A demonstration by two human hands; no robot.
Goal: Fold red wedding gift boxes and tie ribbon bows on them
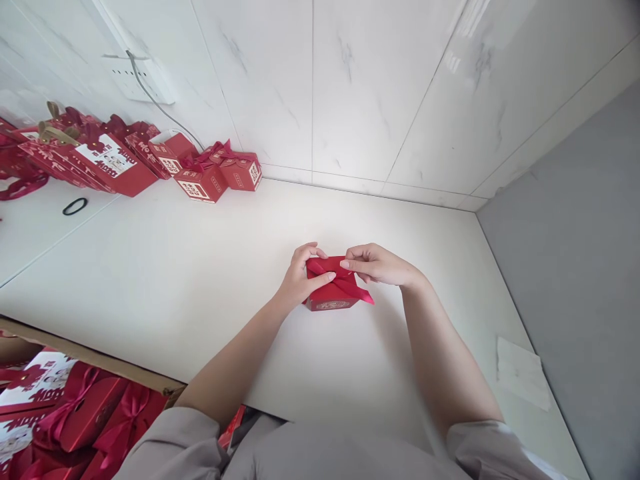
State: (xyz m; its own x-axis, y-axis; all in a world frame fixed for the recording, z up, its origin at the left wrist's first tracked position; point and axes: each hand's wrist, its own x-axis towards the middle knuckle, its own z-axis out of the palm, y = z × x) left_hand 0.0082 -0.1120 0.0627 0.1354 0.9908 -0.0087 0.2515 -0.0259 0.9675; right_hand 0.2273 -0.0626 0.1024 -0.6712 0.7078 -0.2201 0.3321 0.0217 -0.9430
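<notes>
A small red box (332,301) with a round pale pattern on its front stands on the white table in front of me. A red ribbon (356,289) lies across its top, one end sticking out to the right. My left hand (301,277) curves round the box's left side, its thumb pressing on the ribbon and its fingers behind. With thumb and forefinger together, my right hand (373,264) pinches part of the ribbon at the top right of the box.
Small red boxes (203,183) and a row of red gift bags (117,163) stand along the tiled wall at the back left. A black loop (75,206) lies near them. An open carton (145,377) at lower left holds several red ribboned boxes. Paper (523,372) lies at right.
</notes>
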